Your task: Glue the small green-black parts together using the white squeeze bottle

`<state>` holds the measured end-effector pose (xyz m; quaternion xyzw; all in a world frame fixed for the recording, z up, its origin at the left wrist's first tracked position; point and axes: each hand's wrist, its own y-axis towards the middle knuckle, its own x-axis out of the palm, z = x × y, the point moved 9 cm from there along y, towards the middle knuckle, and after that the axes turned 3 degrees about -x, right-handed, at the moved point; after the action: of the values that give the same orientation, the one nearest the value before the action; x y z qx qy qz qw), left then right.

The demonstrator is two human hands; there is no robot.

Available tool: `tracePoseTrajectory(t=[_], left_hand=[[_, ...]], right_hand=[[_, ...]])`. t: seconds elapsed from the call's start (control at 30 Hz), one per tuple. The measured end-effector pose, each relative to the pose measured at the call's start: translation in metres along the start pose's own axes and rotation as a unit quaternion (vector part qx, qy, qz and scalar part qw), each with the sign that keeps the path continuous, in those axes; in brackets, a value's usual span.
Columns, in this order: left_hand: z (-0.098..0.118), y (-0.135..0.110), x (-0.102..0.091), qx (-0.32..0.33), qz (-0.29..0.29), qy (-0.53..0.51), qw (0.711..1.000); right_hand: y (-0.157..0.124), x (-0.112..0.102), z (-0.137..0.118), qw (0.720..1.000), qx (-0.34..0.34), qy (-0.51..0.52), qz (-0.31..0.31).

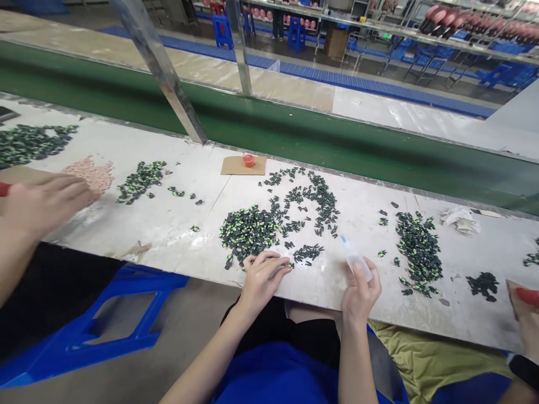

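My left hand (261, 279) is closed at the table's near edge. A small black-and-green part (290, 265) shows at its fingertips. Just behind that hand lies a heap of black-and-green parts (249, 231). In my right hand (362, 289) is a small translucent squeeze bottle (357, 264), tilted with its blue tip pointing up and left. Between and beyond my hands, small dark pieces (324, 199) are scattered in loose groups, with a little cluster of dark pieces (309, 253) nearer to me.
A red-filled cup (248, 160) stands on cardboard (229, 165). Other piles include black-and-green parts (419, 255) on the right and pink pieces (92, 175) on the left. Co-workers' hands flank me. A metal post (168, 78) rises before the green conveyor (286, 123).
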<state>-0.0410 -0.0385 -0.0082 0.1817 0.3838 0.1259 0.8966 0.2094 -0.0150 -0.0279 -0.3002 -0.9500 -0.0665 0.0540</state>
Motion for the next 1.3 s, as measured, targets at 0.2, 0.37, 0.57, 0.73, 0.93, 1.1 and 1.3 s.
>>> tracePoseTrajectory(t=[0.2,0.37,0.57,0.73,0.93,1.1,1.3], left_hand=[[0.004,0.016,-0.009,0.03,-0.001,0.017,0.999],[0.003,0.039,0.0,0.044,-0.019,0.097,0.994],[0.001,0.045,0.009,0.05,-0.035,0.123,0.99],[0.002,0.041,0.009,0.05,-0.044,0.087,0.994],[0.026,0.029,0.011,0.058,-0.098,-0.005,0.993],[0.02,0.017,0.004,0.011,-0.094,-0.015,0.995],[0.013,0.006,0.002,0.045,-0.067,0.077,0.994]], right_hand=[[0.024,-0.003,-0.009,0.999,-0.039,-0.034,0.012],[0.039,-0.002,0.002,0.99,-0.035,-0.136,-0.005],[0.013,-0.007,-0.05,0.944,-0.228,-0.23,0.06],[-0.031,0.028,-0.074,0.906,-0.345,-0.238,-0.059],[-0.053,0.084,-0.039,0.907,-0.223,-0.16,-0.32],[-0.049,0.082,-0.022,0.931,-0.126,-0.128,-0.317],[-0.045,0.061,0.008,0.961,0.035,-0.123,-0.244]])
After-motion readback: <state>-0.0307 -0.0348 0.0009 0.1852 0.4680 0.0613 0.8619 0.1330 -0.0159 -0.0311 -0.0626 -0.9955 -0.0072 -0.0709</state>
